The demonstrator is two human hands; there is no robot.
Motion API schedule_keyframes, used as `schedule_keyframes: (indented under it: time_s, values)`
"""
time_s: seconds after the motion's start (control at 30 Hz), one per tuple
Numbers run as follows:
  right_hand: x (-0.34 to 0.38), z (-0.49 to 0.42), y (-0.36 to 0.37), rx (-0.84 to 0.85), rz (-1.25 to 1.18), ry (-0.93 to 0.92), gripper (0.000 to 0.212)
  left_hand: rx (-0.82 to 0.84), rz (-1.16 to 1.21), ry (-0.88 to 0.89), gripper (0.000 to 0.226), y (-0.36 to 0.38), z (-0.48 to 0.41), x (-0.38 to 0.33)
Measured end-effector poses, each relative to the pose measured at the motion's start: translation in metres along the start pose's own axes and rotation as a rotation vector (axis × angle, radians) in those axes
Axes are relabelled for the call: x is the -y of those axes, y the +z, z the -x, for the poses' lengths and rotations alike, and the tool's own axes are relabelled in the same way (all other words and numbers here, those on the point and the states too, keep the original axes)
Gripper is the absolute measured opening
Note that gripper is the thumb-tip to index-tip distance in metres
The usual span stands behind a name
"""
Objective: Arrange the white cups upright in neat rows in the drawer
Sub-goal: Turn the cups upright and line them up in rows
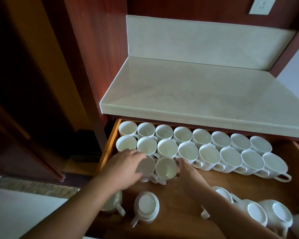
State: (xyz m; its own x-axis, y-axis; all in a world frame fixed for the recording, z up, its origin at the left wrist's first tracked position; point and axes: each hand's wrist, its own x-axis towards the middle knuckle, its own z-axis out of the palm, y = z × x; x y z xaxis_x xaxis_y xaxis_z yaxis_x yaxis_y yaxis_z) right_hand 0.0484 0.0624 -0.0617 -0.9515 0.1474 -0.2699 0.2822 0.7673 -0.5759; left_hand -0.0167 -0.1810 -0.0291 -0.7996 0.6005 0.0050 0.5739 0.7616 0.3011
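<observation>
Two rows of upright white cups (209, 156) fill the back of the open wooden drawer (188, 192). A third row begins at the left. My left hand (123, 167) grips an upright cup (146, 167) there, fingers over its rim. My right hand (185, 171) holds the neighbouring upright cup (166, 168) by its right side. Nearer to me, an upside-down cup (146, 207) stands in the drawer. Another cup (113, 201) shows partly under my left forearm. Several upside-down cups (256, 213) sit at the front right.
A pale stone countertop (197, 94) overhangs the back of the drawer. Dark red wooden cabinet panels (97, 54) rise on the left. The bare drawer floor lies between the rows and the upside-down cups.
</observation>
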Motion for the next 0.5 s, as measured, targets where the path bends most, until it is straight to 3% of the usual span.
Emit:
schedule_keyframes:
  time_s: [0.1, 0.37, 0.5]
  values:
    - [0.002, 0.001, -0.001, 0.000, 0.012, -0.015, 0.065, 0.052, -0.037, -0.094, 0.067, -0.020, 0.014, 0.039]
    - [-0.002, -0.001, -0.006, 0.036, -0.032, -0.019, 0.073, 0.090, -0.248, -0.046, 0.070, -0.009, 0.014, 0.042]
    - [-0.009, -0.001, -0.010, 0.082, -0.108, 0.000, 0.077, 0.086, -0.246, -0.072, 0.064, -0.007, 0.014, 0.043]
